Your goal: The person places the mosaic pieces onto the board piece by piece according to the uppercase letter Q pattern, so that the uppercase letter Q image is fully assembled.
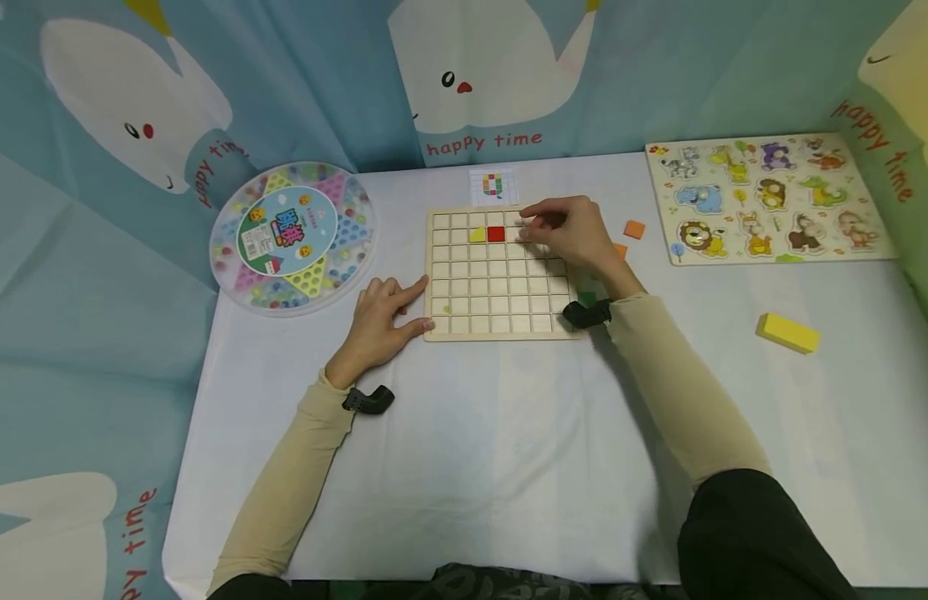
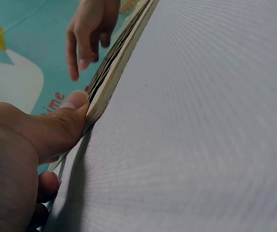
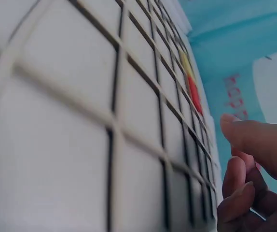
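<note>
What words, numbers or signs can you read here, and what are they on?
"happy time": red letters on the blue curtain, printed several times, some cut off.
Big red-and-blue writing on the round box: too blurred to quote surely.
White sticker on that box: too small to read.
Wooden board: no words that I can see.

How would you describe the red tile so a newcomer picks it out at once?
On the white-covered table, find the wooden grid board. From the wearer's side, look at the second row from its far edge, fourth cell from the left. The red tile sits there, set apart by its colour from the yellow tile in the cell just left.
</note>
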Available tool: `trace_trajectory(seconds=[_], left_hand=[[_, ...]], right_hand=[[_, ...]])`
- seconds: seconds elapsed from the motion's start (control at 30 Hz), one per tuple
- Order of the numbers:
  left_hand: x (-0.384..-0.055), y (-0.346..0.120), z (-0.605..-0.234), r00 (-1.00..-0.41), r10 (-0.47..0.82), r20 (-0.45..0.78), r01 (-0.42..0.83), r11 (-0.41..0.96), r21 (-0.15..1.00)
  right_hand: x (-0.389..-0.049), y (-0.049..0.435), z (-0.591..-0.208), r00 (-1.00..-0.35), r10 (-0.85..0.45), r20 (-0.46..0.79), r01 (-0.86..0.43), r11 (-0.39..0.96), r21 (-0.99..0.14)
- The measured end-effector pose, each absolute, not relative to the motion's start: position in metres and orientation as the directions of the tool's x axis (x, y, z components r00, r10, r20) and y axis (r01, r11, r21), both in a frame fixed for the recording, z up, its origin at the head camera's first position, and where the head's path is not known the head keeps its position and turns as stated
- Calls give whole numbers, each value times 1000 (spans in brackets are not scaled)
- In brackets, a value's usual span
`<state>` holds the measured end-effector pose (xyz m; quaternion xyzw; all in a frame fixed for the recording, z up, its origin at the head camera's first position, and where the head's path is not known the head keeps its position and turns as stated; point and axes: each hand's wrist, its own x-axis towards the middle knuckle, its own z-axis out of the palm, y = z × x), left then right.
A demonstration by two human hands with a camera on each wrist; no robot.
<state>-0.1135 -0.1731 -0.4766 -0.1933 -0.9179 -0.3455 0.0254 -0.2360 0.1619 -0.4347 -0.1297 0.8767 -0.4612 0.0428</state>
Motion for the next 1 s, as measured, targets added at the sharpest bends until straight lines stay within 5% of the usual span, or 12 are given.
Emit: trace_trajectory(seconds=[0.37, 1.0], left_hand=[[-113, -173, -477, -924, 339, 175, 371, 696, 614], [-114, -172, -479, -922, 344, 178, 377, 692, 615]], right_hand=[[-218, 223, -412, -965, -253, -72, -139, 724, -675], [-175, 276, -415, -974, -203, -98, -110, 809, -577]])
